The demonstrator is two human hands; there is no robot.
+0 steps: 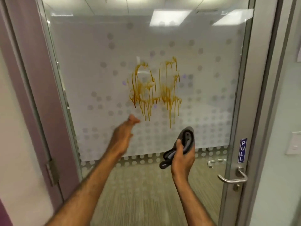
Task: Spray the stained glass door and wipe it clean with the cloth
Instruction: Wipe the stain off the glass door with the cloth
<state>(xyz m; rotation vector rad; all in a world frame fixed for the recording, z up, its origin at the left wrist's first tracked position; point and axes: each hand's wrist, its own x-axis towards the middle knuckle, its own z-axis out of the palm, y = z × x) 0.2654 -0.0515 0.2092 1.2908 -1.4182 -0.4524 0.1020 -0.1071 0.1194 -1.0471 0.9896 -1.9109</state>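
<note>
- The glass door (101, 88) fills the view, frosted with a dot pattern, and a brown-orange stain (154, 88) drips down the middle of the pane.
- The left hand (123, 136) reaches out, fingers extended and holding nothing, fingertips just below and to the left of the stain's lowest drips; contact with the glass can't be told.
- The right hand (182, 159) is clenched around a folded dark grey cloth (185, 141), held up below the stain's right side, near the lower edge of the frosting.
- The metal handle (232, 178) sits at the door's right edge under a blue PULL sign (242, 150).
</note>
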